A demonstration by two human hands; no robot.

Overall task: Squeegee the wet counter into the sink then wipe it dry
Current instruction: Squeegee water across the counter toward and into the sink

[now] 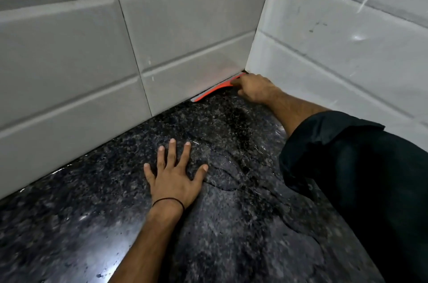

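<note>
Still early in the job, by the look of it: standing water with rippled edges across most of the dark granite tabletop [97, 208], no sink in view, no cloth in view, so nearly all the squeegeeing and the whole dry wipe left to do.

Right hand [256, 88] reaching deep into the back corner, fingers curled shut around the orange squeegee [218, 88]. Blade edge lying down on the tabletop, tight along the foot of the rear wall tiles [180, 46], its far end tucked into the corner where the side wall [335, 51] meets the rear one. Dark sleeve [361, 167] pushed up the right forearm.

Left hand [173, 176] pressed flat on the wet stone, fingers spread wide, holding nothing, probably bracing the lean; thin black band [169, 201] at the wrist.

Likely the start of a pull out of the corner, with the water to be drawn towards a sink somewhere out of frame.
</note>
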